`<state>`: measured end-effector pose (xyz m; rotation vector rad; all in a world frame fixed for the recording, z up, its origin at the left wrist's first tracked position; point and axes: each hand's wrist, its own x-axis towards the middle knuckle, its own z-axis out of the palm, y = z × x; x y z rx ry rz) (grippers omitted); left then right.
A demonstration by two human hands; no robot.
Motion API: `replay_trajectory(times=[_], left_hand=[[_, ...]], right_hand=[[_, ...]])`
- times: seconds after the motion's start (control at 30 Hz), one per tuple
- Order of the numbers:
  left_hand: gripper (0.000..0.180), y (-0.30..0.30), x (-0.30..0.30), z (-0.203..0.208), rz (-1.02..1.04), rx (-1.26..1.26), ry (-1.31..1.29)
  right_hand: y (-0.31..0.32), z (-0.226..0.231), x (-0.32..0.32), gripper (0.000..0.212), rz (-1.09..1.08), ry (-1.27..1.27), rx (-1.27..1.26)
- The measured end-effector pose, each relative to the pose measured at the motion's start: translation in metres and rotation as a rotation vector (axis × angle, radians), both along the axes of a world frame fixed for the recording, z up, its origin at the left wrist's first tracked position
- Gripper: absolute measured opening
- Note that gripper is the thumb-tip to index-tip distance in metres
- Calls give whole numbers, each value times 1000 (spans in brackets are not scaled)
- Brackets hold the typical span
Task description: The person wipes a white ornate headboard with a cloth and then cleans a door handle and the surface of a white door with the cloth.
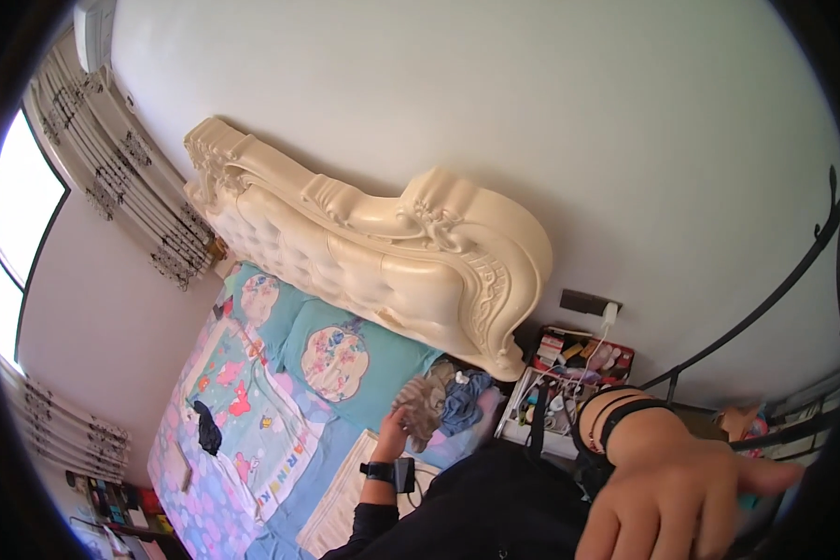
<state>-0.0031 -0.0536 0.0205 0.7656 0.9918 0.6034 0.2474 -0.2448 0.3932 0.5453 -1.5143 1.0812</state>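
Observation:
My left hand (394,431) is closed on a greyish-brown crumpled cloth (420,411) at the near right part of the bed. Just beyond it lies a bunched blue-grey garment (467,403), along with other dark clothing beside the teal pillow (331,364). A folded beige cloth (338,499) lies under and to the left of my left forearm. My right hand (667,499) hangs large in the right foreground, palm down, with its thumb stretched out sideways and fingers spread. Nothing shows in it, though the lower edge cuts off its fingertips.
A cream tufted headboard (345,247) runs along the wall. On the bed are a printed towel (252,420) and a small black garment (207,429). Right of the bed stand a cluttered white nightstand (555,411) and a red box (583,355). A black metal rail (747,322) crosses the far right.

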Motion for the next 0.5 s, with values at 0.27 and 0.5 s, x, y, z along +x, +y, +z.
replay_trajectory(times=[0.27, 0.5], left_hand=[[20, -19, -25, 8, 112, 11, 66], [23, -50, -37, 24, 297, 44, 57]], right_hand=[[39, -11, -5, 54, -229, 151, -126], [65, -5, -45, 49, 193, -15, -81]])
